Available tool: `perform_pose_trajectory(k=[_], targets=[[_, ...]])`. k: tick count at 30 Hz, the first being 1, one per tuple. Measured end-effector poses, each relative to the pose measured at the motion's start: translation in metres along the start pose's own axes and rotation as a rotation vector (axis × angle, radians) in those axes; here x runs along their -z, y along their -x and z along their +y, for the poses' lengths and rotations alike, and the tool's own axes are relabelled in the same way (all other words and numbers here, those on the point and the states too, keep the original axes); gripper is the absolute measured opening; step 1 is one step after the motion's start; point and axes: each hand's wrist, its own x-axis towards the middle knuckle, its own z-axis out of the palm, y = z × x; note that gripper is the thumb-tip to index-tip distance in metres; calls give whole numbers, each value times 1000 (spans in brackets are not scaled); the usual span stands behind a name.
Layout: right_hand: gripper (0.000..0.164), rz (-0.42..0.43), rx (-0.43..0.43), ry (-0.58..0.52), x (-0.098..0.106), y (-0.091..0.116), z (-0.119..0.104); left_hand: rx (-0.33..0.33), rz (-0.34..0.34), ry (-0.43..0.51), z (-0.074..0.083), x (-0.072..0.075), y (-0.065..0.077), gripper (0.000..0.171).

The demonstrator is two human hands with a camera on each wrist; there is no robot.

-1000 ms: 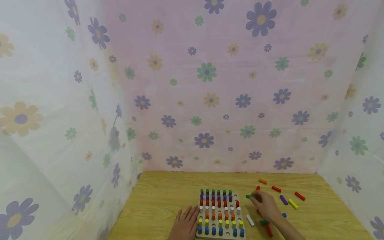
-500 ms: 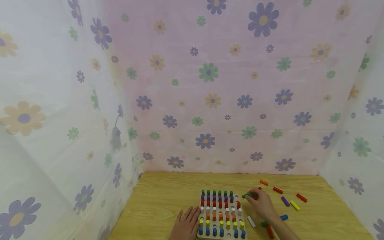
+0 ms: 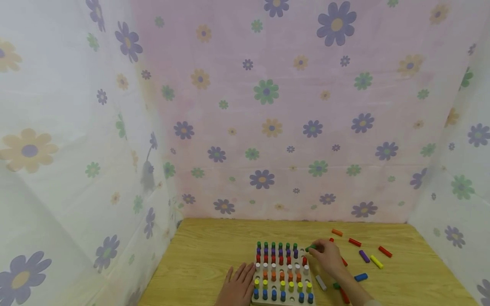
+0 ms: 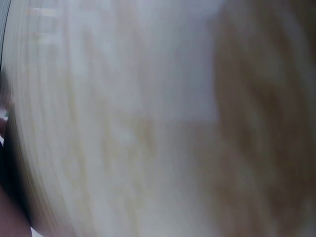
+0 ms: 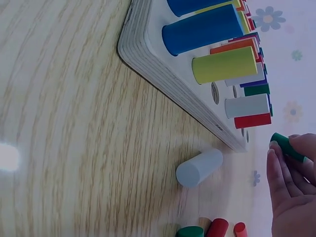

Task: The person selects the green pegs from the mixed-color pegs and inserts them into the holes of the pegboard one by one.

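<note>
A wooden pegboard stands at the front of the table, with rows of green, purple, red, white, orange, yellow and blue pegs upright in its holes. My right hand pinches a green peg between thumb and fingers, at the board's far right corner, close to the open hole at the end of the green row. The peg is tilted, nearly lying sideways. My left hand lies flat with straight fingers against the board's left side. The left wrist view is blurred and shows mostly table surface.
Right of the board lie loose pegs: a white peg close to its edge, a blue peg, a purple peg, a yellow peg, an orange peg and several red ones. A flowered cloth hangs behind the table.
My right hand has moved left with the green peg, from beside the board to its far right corner. My left hand stays at the board's left side.
</note>
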Motion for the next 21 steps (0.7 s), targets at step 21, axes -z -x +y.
perform_pose_trajectory(k=[21], targets=[[9,24,-24,-50,-16,-12,4,8,0,-11,1,0,0,59]])
